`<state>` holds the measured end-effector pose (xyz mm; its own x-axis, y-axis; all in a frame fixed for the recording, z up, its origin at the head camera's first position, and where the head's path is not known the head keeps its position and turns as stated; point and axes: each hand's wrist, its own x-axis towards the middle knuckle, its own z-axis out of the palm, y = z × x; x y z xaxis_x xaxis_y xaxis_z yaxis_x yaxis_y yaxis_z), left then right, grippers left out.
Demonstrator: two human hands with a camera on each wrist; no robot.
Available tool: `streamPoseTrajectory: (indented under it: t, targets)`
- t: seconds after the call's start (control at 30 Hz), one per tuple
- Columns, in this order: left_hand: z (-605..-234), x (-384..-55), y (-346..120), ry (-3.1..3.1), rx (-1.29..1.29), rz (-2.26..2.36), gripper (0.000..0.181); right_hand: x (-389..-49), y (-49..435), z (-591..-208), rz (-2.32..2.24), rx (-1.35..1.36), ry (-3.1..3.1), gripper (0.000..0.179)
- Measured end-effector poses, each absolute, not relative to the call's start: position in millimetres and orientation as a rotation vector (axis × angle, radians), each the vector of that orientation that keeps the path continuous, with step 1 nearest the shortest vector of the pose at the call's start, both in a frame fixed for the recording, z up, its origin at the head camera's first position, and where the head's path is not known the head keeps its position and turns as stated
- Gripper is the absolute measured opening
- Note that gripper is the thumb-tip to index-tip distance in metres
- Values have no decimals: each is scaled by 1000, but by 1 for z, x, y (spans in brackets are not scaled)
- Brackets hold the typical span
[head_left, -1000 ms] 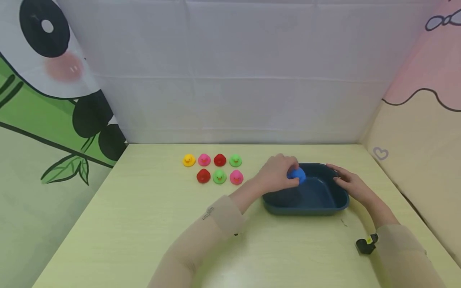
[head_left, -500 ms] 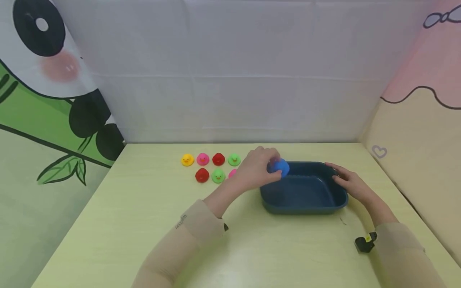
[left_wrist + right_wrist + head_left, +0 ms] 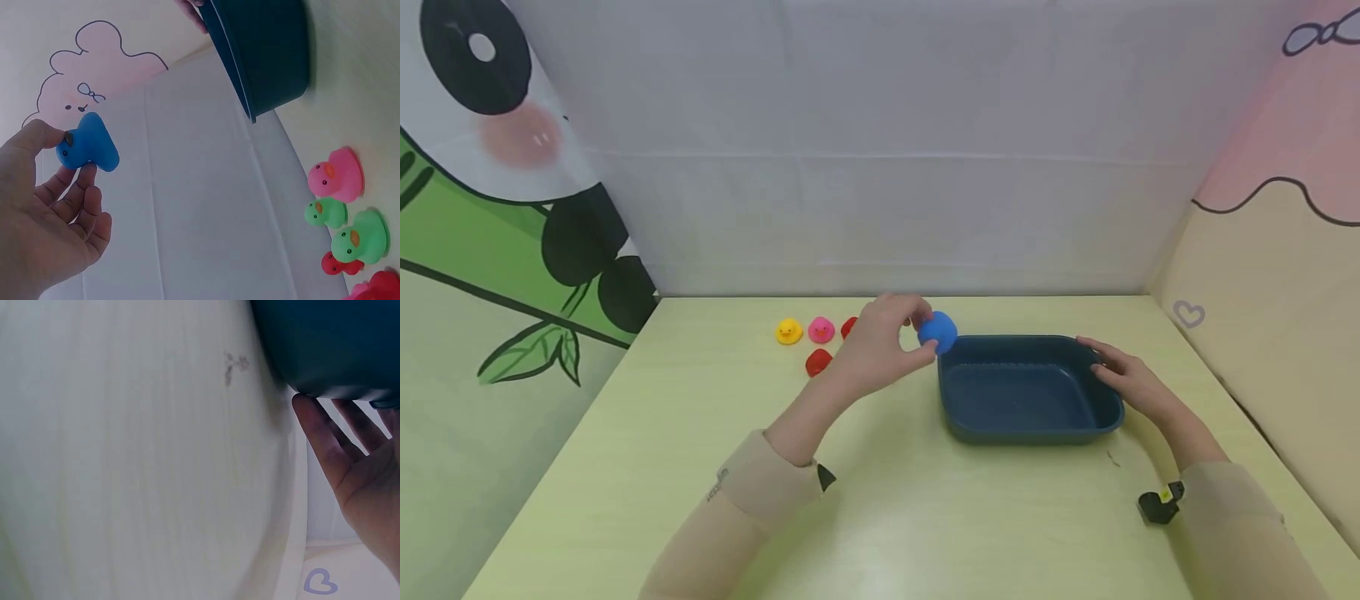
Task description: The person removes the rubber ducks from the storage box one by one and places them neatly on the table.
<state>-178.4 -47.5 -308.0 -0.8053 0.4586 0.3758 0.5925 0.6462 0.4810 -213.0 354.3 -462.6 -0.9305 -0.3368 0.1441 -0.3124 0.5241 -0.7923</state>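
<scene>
A blue rubber duck [image 3: 92, 142] is pinched between the thumb and fingertips of my left hand [image 3: 880, 346]. In the head view it is held up at the left end of a dark teal basin [image 3: 1030, 437]. My right hand [image 3: 1138, 392] holds the basin's right end, its thumb over the rim and other fingers [image 3: 322, 428] against the outer wall. Inside the basin, only its bare floor shows in the head view. A yellow duck [image 3: 788, 332], a pink duck [image 3: 822, 330] and a red duck [image 3: 818, 362] sit left of my left hand, which hides others.
The left wrist view shows more ducks on the table, among them a pink duck [image 3: 336, 175] and a green duck [image 3: 361, 237]. White cloth [image 3: 880, 167] hangs behind the table, with printed panels at both sides. A small black device [image 3: 1159, 507] sits at my right sleeve.
My left hand has moved left with the blue duck, from over the basin to its left end, and now covers several ducks in the rows. The right hand has stayed on the basin.
</scene>
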Motion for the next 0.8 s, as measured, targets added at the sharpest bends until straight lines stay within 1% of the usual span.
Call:
streamPoseTrajectory:
  t: [0.23,0.47,0.8]
  targets:
    - [-299,-175,-81,-2565,-856,-919,18,-206,349,-457,-1401,-563,2714,49]
    - [-295,-171,-108,-2568,-810,-912,26,-201,346,-453,-1402,-579,2704,48]
    - [-308,-172,-146,-2557,-724,-834,29,-201,345,-452,-1392,-570,2710,48]
